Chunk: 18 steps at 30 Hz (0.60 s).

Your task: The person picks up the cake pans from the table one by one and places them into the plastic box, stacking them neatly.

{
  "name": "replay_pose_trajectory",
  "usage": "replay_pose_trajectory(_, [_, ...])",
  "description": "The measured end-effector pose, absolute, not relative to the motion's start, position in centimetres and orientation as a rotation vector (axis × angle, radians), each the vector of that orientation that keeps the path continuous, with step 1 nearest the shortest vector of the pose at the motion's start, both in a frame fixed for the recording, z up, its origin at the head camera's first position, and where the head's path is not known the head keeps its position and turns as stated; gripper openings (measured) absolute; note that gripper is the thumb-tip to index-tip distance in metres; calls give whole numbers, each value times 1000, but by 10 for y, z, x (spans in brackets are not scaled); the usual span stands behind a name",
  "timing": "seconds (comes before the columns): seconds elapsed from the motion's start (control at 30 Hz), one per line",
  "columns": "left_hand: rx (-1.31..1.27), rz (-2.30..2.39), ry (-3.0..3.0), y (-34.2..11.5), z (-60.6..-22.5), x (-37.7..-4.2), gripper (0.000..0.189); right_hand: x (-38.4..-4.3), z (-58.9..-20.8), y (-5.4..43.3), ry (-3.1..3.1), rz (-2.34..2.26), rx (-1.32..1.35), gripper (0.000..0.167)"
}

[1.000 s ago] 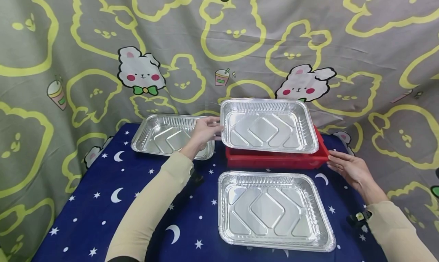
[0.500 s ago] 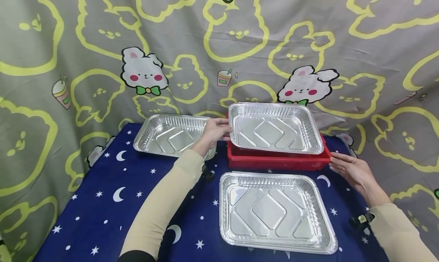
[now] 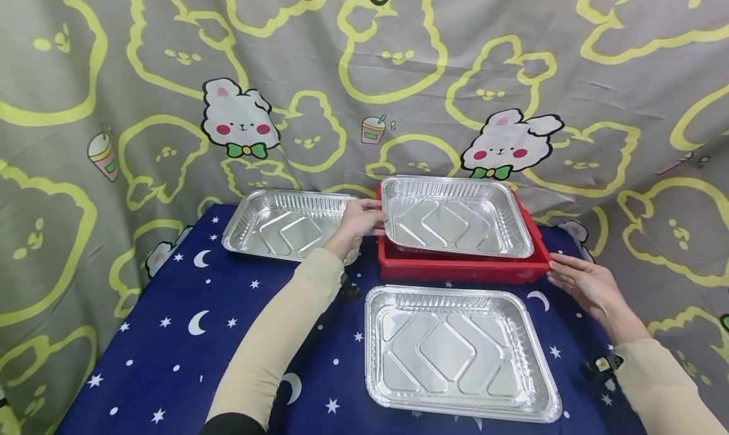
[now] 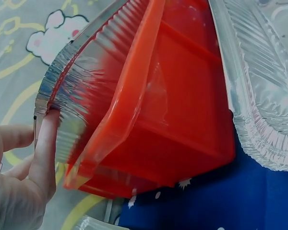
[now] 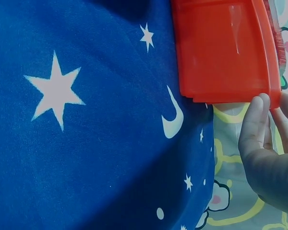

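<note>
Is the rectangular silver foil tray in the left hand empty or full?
Empty: the held foil tray shows a bare, diamond-patterned bottom.

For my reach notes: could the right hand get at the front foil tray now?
Likely yes: the front foil tray lies uncovered, nothing visible blocking it, though the right hand would first have to release the red bin.

Table [image 3: 154, 353]. Bin [image 3: 455, 270]: far right corner. Upper tray [image 3: 450, 220]: over the bin's mouth. Left tray [image 3: 290, 229]: far left corner, left of the bin. Front tray [image 3: 455, 353]: before the bin. Left hand [image 3: 360, 221]: upper tray's left edge. Right hand [image 3: 586, 287]: bin's front right corner. Curtain [image 3: 313, 49]: behind, along the far edge.
</note>
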State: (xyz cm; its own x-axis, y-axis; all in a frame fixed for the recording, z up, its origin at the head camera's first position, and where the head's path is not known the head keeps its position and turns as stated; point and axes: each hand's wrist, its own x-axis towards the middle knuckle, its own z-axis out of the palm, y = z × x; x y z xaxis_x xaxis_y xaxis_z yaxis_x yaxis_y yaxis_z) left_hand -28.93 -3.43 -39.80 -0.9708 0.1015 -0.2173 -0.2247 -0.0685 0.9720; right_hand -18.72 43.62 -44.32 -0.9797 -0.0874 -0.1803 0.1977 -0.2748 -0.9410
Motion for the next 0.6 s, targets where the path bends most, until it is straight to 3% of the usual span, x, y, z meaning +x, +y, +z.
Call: replay_pose_trajectory(0.6, [-141, 2086, 2013, -19, -403, -293, 44, -187, -442, 436, 1756, -2372, 178, 38])
